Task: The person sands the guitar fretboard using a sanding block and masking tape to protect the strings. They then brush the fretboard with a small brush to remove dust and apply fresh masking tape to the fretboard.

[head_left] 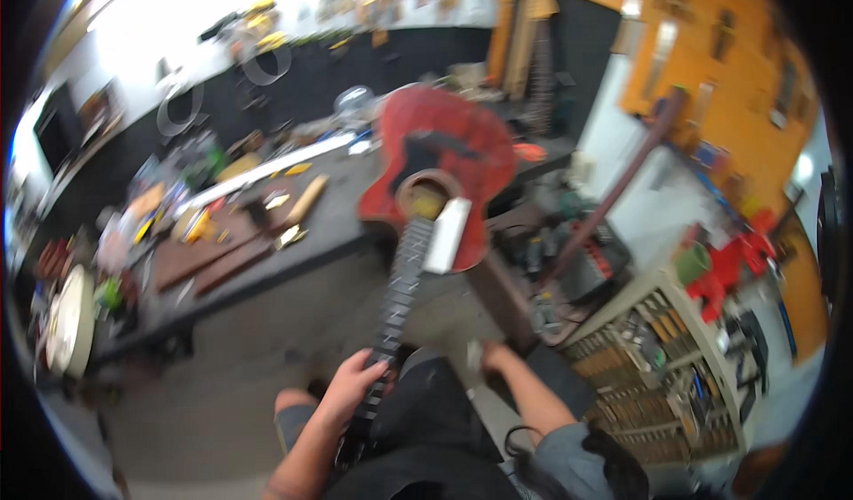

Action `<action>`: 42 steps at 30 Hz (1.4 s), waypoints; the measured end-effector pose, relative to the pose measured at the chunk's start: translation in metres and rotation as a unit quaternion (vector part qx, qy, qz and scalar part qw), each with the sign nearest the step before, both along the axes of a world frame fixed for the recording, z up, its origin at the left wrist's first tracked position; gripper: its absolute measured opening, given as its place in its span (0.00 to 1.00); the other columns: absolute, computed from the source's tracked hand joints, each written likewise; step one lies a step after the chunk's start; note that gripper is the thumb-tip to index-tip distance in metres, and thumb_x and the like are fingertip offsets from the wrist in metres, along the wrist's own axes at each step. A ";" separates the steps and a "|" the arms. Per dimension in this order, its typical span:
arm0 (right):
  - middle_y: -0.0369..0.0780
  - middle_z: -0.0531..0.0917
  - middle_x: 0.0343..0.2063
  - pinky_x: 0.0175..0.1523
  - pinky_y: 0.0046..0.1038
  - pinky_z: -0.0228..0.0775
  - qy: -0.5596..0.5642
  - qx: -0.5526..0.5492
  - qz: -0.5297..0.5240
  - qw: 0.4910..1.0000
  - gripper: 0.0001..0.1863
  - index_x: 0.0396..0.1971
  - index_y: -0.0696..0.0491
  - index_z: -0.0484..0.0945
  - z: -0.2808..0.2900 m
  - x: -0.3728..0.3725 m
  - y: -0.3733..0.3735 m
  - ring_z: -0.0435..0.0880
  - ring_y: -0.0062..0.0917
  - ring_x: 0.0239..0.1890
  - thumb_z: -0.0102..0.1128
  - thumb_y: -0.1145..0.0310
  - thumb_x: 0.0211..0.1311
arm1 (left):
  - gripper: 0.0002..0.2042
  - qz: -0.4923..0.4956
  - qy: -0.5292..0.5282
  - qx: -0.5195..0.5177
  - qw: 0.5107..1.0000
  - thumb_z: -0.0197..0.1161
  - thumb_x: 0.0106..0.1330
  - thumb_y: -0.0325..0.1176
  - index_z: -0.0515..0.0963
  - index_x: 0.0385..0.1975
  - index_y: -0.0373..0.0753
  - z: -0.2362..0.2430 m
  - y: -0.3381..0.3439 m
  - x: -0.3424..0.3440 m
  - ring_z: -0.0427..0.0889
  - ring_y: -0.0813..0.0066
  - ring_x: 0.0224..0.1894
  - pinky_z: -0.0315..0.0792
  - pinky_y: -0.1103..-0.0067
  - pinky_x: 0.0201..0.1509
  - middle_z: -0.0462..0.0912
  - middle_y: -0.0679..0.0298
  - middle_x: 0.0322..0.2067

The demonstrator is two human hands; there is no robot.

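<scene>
The left hand (pixel 357 379) has its fingers wrapped round the neck of a red acoustic guitar (pixel 408 262). Right of that neck is the right hand (pixel 495 357), too blurred to tell its fingers' spread or hold. The bench (pixel 338 202) stretches left from the guitar's body.

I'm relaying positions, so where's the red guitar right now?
In the head view, the red guitar stretches from upper centre down past the left hand, which grips its neck; its body is right of the brown boards.
</scene>
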State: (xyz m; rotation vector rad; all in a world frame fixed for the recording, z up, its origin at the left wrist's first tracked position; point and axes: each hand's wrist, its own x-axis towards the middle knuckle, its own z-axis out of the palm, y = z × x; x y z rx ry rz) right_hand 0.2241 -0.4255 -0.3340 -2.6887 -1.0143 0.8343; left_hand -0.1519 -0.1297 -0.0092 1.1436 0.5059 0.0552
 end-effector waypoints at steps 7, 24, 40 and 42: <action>0.54 0.76 0.77 0.75 0.41 0.79 0.458 0.459 -0.174 0.741 0.30 0.83 0.57 0.66 0.212 -0.092 0.174 0.83 0.40 0.74 0.57 0.66 0.89 | 0.13 0.031 -0.005 0.061 0.998 0.68 0.86 0.37 0.84 0.59 0.36 -0.023 0.015 -0.021 0.90 0.77 0.44 0.84 0.76 0.52 0.91 0.64 0.46; 0.48 0.89 0.58 0.65 0.39 0.87 0.499 0.492 -0.120 0.703 0.27 0.75 0.55 0.65 0.310 -0.173 0.194 0.93 0.36 0.58 0.65 0.69 0.85 | 0.20 -0.020 0.257 0.785 0.563 0.67 0.66 0.18 0.83 0.58 0.40 0.074 0.465 0.006 0.85 0.46 0.66 0.80 0.56 0.69 0.83 0.52 0.65; 0.47 0.88 0.58 0.63 0.41 0.87 0.478 0.506 -0.129 0.707 0.24 0.69 0.55 0.65 0.299 -0.179 0.192 0.93 0.33 0.56 0.67 0.71 0.84 | 0.08 0.431 -0.392 0.456 0.673 0.60 0.82 0.26 0.79 0.55 0.35 0.221 0.221 0.097 0.87 0.73 0.46 0.84 0.73 0.55 0.90 0.57 0.47; 0.46 0.88 0.58 0.62 0.41 0.88 0.473 0.511 -0.114 0.708 0.27 0.70 0.55 0.63 0.299 -0.181 0.197 0.93 0.33 0.55 0.68 0.72 0.82 | 0.06 0.290 -0.390 0.387 0.784 0.65 0.82 0.28 0.80 0.52 0.36 0.208 0.151 0.148 0.87 0.75 0.48 0.82 0.74 0.52 0.90 0.59 0.46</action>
